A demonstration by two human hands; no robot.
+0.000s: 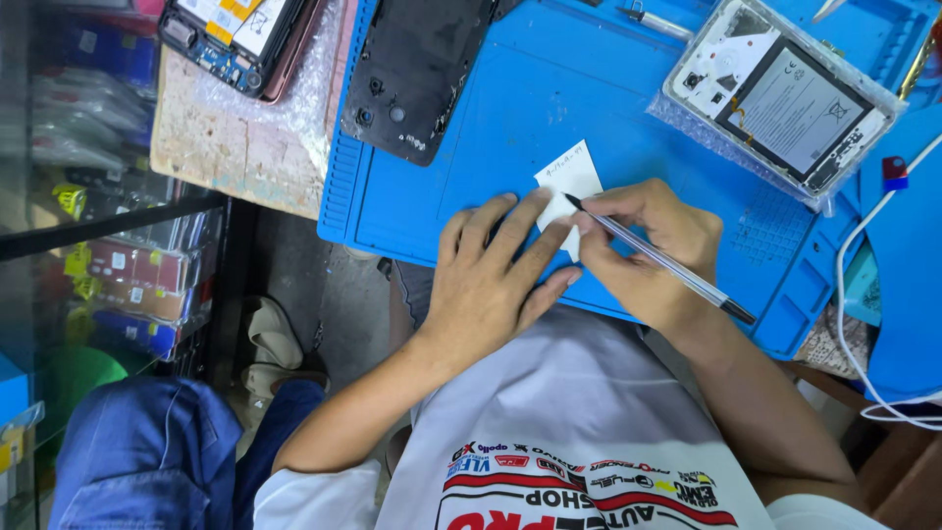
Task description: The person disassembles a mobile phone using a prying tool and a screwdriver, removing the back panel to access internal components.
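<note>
1. The step in hand, as I read it, is writing on a paper slip (567, 186), which lies on the blue mat (608, 108) at the centre of the frame, its upper half bare and its lower part under the fingers.
2. My left hand (491, 280) lies flat with fingers spread, pinning the slip's lower left edge; it grips nothing, it only presses down.
3. My right hand (643, 250) is closed round a pen (657, 260) in a writing pinch, the tip touching the slip near its middle and the barrel slanting off toward the lower right.
4. There seem to be faint marks near the slip's top edge, but they are too small for me to make out.
5. The next move, I judge, calls for short, steady strokes with the left fingers kept firm, since the slip is light and could slide on the mat.
6. Around the work: a black back cover (417, 74) top centre, touching the mat's upper left part; an opened phone (785, 98) in clear wrap at upper right; another opened phone (240, 39) on bubble wrap at upper left; a white cable (849, 294) down the right edge.
7. Nothing stands between pen and slip; only my own left fingers crowd the writing space.
</note>
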